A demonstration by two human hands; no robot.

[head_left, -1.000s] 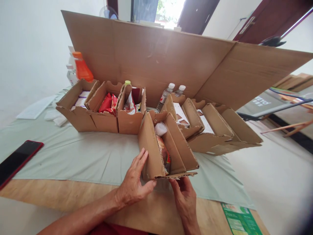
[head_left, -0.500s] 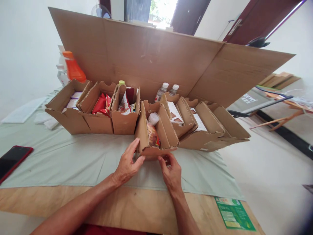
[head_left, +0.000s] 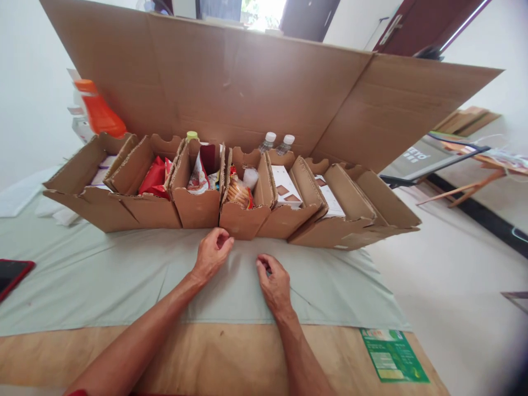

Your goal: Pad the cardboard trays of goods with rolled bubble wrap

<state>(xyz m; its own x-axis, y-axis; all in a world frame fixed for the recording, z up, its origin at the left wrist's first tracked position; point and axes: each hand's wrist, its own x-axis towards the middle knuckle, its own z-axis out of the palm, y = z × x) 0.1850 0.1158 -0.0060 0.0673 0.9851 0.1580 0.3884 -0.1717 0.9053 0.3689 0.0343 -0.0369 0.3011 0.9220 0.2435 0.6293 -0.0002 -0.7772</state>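
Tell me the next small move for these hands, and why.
Probably draw the left hand and right hand back toward the body: the cardboard box with the snack packet stands between its neighbours, the left hand is at its lower front corner without gripping it, and the right hand is loosely curled, nothing visible in it.

A row of boxes (head_left: 243, 221) stands on the cloth (head_left: 124, 275) over the desk (head_left: 198, 352), a board (head_left: 256, 82) behind it, two bottles (head_left: 268, 143) between. The hands (head_left: 274, 283) are on the row's near side. A phone (head_left: 14, 275) lies left, a sheet (head_left: 394, 355) near right.
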